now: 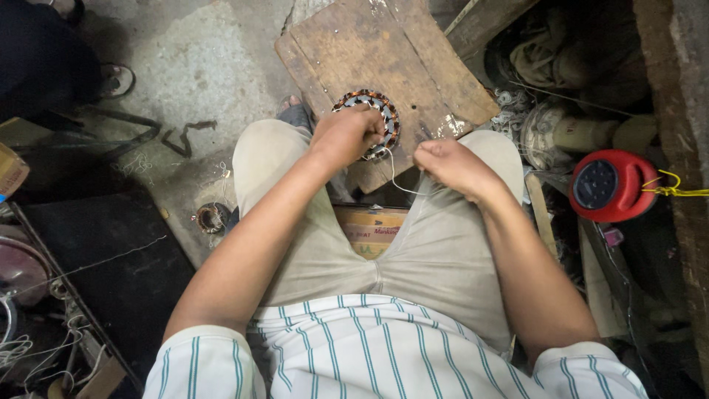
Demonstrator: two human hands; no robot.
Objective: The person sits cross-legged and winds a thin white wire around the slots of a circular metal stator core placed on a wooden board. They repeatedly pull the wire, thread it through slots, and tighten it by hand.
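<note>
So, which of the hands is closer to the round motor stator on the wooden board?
Left. The left hand rests on the stator, covering its lower-left part. The right hand is apart from it, lower and to the right, pinching a thin white thread.

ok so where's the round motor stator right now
In the head view the motor stator sits upper centre on the wooden board, partly under the left hand, just left of the right hand.

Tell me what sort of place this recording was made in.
Probably a small motor-repair or rewinding workshop. The left hand rests on a ring-shaped wound stator on a worn wooden board, the right hand pulls a thin white thread, and a red cable reel sits among clutter on the bare concrete floor.
</note>
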